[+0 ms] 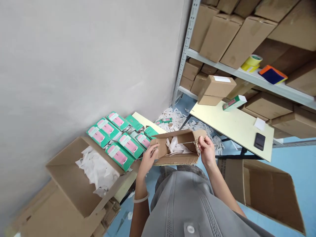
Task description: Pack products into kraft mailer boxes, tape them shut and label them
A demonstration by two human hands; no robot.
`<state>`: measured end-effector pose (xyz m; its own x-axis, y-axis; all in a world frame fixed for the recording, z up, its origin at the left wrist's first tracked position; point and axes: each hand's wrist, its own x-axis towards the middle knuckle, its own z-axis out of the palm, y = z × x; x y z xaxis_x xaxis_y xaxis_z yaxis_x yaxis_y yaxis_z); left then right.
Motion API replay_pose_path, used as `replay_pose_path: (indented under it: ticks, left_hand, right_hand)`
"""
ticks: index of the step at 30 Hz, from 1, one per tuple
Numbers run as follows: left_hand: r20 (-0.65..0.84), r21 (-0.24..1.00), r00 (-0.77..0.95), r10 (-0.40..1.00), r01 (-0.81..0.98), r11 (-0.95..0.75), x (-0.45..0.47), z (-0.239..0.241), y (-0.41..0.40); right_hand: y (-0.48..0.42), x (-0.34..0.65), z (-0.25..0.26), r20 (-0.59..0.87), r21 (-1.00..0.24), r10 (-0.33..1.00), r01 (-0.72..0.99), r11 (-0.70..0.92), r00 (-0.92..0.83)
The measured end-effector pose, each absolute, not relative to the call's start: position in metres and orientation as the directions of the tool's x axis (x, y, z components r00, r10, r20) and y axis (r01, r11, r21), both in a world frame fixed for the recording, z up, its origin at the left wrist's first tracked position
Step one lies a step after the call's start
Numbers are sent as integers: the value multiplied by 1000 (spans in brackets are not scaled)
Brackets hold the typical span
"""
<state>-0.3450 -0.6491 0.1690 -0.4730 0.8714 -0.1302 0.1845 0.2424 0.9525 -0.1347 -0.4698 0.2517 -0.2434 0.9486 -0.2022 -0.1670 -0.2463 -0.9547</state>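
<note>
Your left hand (pixel 148 160) grips the left end of a small cardboard box (pixel 172 158), with the fingers curled around its flap, and your right hand (pixel 206 152) pinches the right end flap between the thumb and the fingers. You hold the box open side up in front of your body, above your lap, lying lengthwise between both hands. Inside it you see white paper strips (pixel 175 146); how deep they go, the box wall hides. Just behind the left hand, green and pink packs (pixel 118 141) lie in rows on a low table (pixel 141 118), so close together that the table top shows only at its far corner. Beside them, nearer to you on the left, a big open carton (pixel 66 184) holds more white paper. On your right stands a pale yellow table (pixel 232 126) with a black phone (pixel 259 141), a white slip (pixel 259 123), one green pack (pixel 234 102) and a closed brown carton (pixel 216 87) on it. Paper scraps (pixel 176 118) cover the blue floor (pixel 291 158) between both tables. An empty carton (pixel 269 194) lies on its side at your right, partly hidden by your forearm. The metal shelf (pixel 237 73) behind carries many cartons (pixel 219 36), a yellow tape roll (pixel 251 62) and an orange and blue thing (pixel 273 74) that is hard to identify; the frame cuts off its top. The print on the packs is too small to read.
</note>
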Motion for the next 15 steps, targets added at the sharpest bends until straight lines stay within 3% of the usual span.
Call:
replay_pose_path:
  ticks: [3, 11, 15]
  left_hand:
    - [-174, 943, -430, 886, 187, 276, -331, 161, -628]
    - [-75, 880, -317, 945, 425, 212, -272, 171, -514]
    - [-94, 855, -280, 955, 469, 221, -217, 166, -441]
  right_hand:
    - [-456, -114, 247, -207, -958, 959, -159, -239, -195]
    - [-377, -23, 225, -244, -966, 969, -80, -247, -42]
    - [-320, 42, 214, -263, -964, 965, -45, -262, 19]
